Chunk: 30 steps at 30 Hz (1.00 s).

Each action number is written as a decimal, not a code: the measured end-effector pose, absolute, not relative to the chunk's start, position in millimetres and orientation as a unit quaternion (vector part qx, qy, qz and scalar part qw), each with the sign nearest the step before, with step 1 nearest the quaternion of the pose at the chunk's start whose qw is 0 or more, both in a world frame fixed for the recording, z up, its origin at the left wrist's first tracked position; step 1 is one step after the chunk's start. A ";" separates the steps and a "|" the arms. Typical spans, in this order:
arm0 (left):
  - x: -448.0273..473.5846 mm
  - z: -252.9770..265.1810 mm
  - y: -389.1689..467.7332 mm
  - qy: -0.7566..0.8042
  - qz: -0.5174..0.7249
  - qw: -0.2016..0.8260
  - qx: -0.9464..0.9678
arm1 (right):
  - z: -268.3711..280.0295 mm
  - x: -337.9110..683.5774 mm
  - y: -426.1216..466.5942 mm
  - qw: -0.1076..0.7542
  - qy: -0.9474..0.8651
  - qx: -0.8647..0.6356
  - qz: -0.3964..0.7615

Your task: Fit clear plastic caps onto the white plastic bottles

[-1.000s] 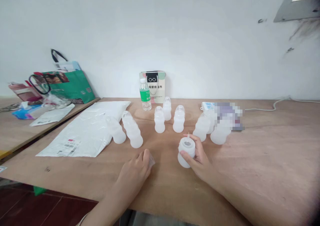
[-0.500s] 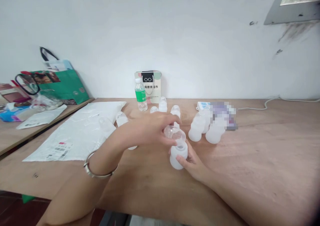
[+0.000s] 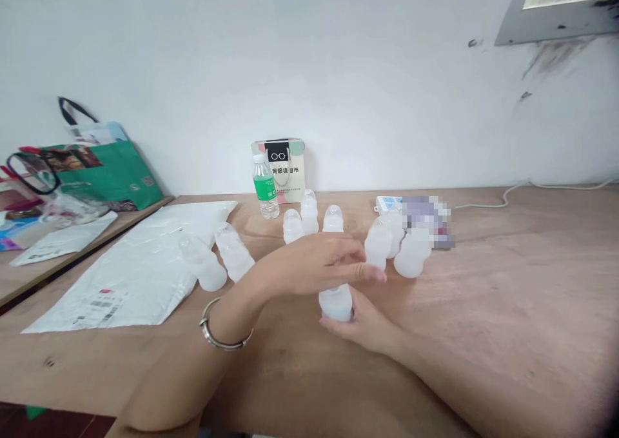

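My right hand [image 3: 362,325] is wrapped around the lower part of a milky white baby bottle [image 3: 335,304], which stands nearly upright over the table. Across the top of that bottle lies my left hand [image 3: 333,260], its thumb and fingers stretched to the right and apart. The clear cap is out of sight, and the left hand covers the bottle's top. Just behind the hands stands a capped baby bottle [image 3: 333,219]. Two more bottles, one of them a tilted baby bottle [image 3: 210,271], are by my left forearm. To the right is a group with another baby bottle [image 3: 412,257].
A white mailing bag [image 3: 130,270] covers the table's left side. At the back stand a water bottle [image 3: 265,189] and a paper bag [image 3: 290,167] against the wall. A power strip [image 3: 387,203] with a white cord lies back right. A green bag [image 3: 116,173] is far left.
My left hand has shifted right and lowered the clear cap onto the bottle, its fingers now stretched past it. The right hand has moved lower on the bottle. The camera view has turned slightly.
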<state>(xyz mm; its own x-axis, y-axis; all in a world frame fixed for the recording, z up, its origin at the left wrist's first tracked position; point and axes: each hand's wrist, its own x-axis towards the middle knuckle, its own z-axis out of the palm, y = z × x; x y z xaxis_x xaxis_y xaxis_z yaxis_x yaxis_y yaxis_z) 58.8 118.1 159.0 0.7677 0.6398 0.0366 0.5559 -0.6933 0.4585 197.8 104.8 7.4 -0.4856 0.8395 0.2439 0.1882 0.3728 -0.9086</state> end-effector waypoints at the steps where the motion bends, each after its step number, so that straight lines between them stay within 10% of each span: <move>1: 62.7 155.9 120.0 0.328 0.106 0.225 0.911 | 6.7 197.7 105.3 0.357 -0.741 -0.352 0.446; 21: 90.6 123.3 114.4 0.350 0.078 0.038 0.933 | 1.6 189.8 103.2 0.405 -0.741 -0.370 0.387; 30: 81.3 109.9 116.6 0.284 0.268 0.303 0.870 | 3.1 191.5 106.0 0.406 -0.735 -0.332 0.430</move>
